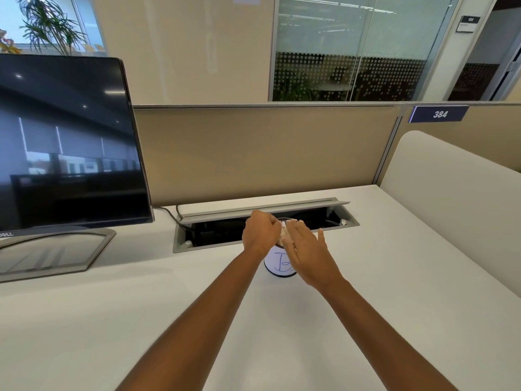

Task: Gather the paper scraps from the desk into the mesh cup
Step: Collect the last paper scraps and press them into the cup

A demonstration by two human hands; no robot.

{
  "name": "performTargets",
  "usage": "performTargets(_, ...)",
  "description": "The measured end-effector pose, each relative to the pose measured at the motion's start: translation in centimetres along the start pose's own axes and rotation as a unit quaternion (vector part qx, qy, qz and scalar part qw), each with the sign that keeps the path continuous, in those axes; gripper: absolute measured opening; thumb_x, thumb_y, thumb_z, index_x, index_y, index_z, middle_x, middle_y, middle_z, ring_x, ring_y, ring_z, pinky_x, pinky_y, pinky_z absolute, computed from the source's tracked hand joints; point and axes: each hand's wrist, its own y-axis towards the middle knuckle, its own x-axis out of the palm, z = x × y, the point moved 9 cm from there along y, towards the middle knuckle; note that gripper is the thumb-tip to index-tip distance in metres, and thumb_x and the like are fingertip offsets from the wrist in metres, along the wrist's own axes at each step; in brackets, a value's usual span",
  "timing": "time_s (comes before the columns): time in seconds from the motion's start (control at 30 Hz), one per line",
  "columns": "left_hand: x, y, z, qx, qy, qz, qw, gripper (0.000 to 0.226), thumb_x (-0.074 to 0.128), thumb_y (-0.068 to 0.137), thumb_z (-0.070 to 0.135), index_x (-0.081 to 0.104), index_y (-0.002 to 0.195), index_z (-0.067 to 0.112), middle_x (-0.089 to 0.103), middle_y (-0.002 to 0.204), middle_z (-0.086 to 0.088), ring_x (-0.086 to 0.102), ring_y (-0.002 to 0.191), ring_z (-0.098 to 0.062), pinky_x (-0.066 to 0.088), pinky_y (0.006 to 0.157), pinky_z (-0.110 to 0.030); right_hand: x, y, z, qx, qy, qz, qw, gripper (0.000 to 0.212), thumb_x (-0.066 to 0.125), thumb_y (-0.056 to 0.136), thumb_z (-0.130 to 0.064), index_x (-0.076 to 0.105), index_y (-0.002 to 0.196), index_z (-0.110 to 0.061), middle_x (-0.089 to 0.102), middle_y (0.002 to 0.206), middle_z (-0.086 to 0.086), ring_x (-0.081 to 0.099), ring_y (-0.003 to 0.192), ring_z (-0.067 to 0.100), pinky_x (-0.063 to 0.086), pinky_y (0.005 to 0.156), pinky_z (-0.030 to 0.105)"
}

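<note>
Two bare forearms reach forward from the lower edge of the view across a plain white desk top [394,320] and converge at the centre. The left hand [260,231] is curled inward, back of the hand up, its fingers folded toward the right hand. The right hand [308,249] is flat, fingers extended and pointing away, thumb raised apart on its right. Between the two hands a small wad of crumpled white paper scraps [285,234] is pressed, the hands closed together on it from either side; which hand bears the grip cannot be told.

Directly beneath the hands stands a cylindrical cup with a dark rim and base [277,263], its front covered by a white label bearing a blue handwritten mark. Its mouth is largely hidden by the hands, and the scraps sit at or just above the rim. No mesh texture can be made out.

Just behind the cup lies a long grey recessed cable tray [180,244], its hinged lid raised, with dark cables inside. At the left stands a black flat-screen monitor on a grey angular stand [64,142], switched off. Behind the desk runs a beige fabric partition panel [253,153], and at the right a dark blue plaque marked 384 [439,114].
</note>
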Motion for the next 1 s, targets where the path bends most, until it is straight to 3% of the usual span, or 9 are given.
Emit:
performTargets(0.07,0.1,-0.2,-0.2,-0.006,-0.053,-0.010,0.999,0.025,0.049,0.092,0.011,0.072,0.088,0.004,0.067,0.084,-0.016,0.062,0.079,-0.025,0.045,0.065,-0.025,0.7,0.3,-0.2,-0.004,-0.033,-0.016,0.999,0.047,0.020,0.101,-0.032,0.021,0.145,-0.016,0.022,0.155,0.000,0.012,0.146,0.015,0.001,0.118,0.051)
performTargets(0.2,-0.1,-0.1,-1.2,-0.030,-0.136,0.000,0.990,0.028,0.044,0.093,0.001,0.068,0.107,0.000,0.069,0.112,-0.016,0.064,0.104,-0.026,0.046,0.080,-0.024,1.2,0.8,-0.2,-0.006,-0.099,-0.036,0.994,0.046,0.020,0.100,-0.037,0.029,0.141,-0.018,0.029,0.152,-0.001,0.018,0.144,0.015,0.001,0.115,0.060)
performTargets(0.33,0.4,0.0,-2.0,-0.039,-0.183,0.011,0.982,0.031,0.043,0.088,-0.012,0.062,0.110,-0.001,0.064,0.117,-0.018,0.060,0.109,-0.028,0.047,0.080,-0.026,1.3,1.1,0.0,0.010,-0.120,-0.057,0.991,0.050,0.020,0.099,-0.042,0.030,0.141,-0.017,0.033,0.151,0.000,0.025,0.142,0.015,-0.001,0.113,0.063)
performTargets(0.47,0.9,0.4,-2.9,-0.086,-0.228,0.023,0.970,0.032,0.045,0.088,-0.012,0.055,0.116,0.001,0.061,0.119,-0.018,0.059,0.111,-0.029,0.049,0.087,-0.031,1.3,1.3,-0.1,0.023,-0.096,-0.081,0.992,0.051,0.020,0.099,-0.042,0.029,0.142,-0.018,0.032,0.152,0.000,0.025,0.142,0.017,-0.002,0.113,0.064)
performTargets(0.6,1.5,0.6,-3.1,-0.109,-0.198,-0.001,0.974,0.034,0.051,0.087,-0.006,0.052,0.118,0.006,0.060,0.120,-0.015,0.060,0.108,-0.029,0.046,0.079,-0.027,0.4,0.9,-0.1,0.027,-0.039,-0.042,0.998,0.047,0.024,0.099,-0.038,0.027,0.143,-0.020,0.031,0.152,-0.001,0.023,0.143,0.015,0.001,0.115,0.059)
performTargets(0.73,1.6,0.6,-3.3,-0.127,-0.224,0.005,0.966,0.033,0.050,0.088,-0.005,0.053,0.119,0.005,0.059,0.122,-0.015,0.059,0.107,-0.027,0.049,0.081,-0.027,0.2,0.3,-0.3,0.018,-0.025,-0.018,0.999,0.049,0.023,0.100,-0.037,0.014,0.147,-0.025,0.017,0.157,-0.003,0.011,0.146,0.014,0.001,0.117,0.053)
performTargets(0.9,1.5,0.1,-3.5,-0.126,-0.291,0.005,0.948,0.035,0.046,0.086,-0.009,0.055,0.119,0.002,0.058,0.120,-0.016,0.052,0.089,-0.016,0.041,0.060,-0.012,-1.0,-0.5,-0.3,0.019,0.007,0.045,0.999,0.049,0.026,0.100,-0.032,0.013,0.147,-0.027,0.014,0.158,-0.002,0.006,0.147,0.014,0.003,0.118,0.050)
performTargets(1.0,1.2,-0.3,-3.6,-0.127,-0.308,0.003,0.943,0.037,0.047,0.089,-0.004,0.052,0.125,0.002,0.056,0.112,-0.012,0.051,0.093,-0.016,0.043,0.066,-0.013,-1.5,-1.4,0.1,0.027,0.019,0.080,0.996,0.048,0.029,0.100,-0.029,0.016,0.146,-0.026,0.014,0.158,-0.001,0.005,0.147,0.014,0.003,0.119,0.046)
